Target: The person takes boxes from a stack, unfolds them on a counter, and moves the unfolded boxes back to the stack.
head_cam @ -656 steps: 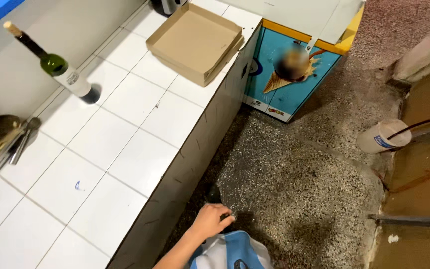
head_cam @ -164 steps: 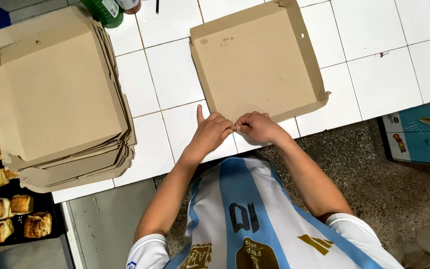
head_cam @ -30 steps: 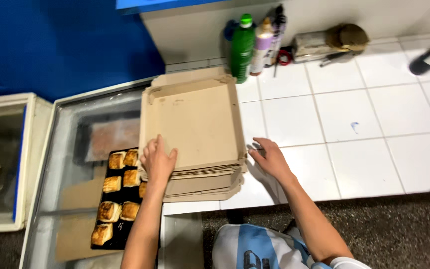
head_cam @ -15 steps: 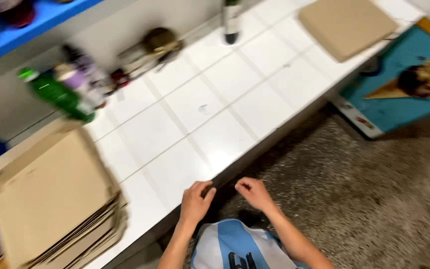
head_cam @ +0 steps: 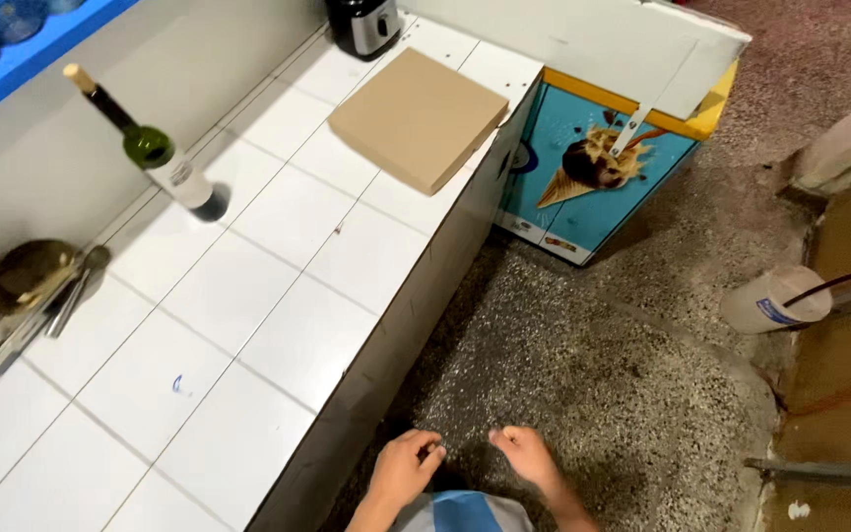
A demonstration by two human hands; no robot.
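White tiled counter along the left, speckled floor to the right. Blue ice-cream freezer chest past the counter's far end. Closed flat brown cardboard box near the counter's far right corner, lying square-on, well ahead of both hands. Green wine bottle upright at the back edge by the wall. Left hand loosely curled, empty, just off the counter's front edge and the nearer one to the box. Right hand half-closed, holding nothing, over the floor.
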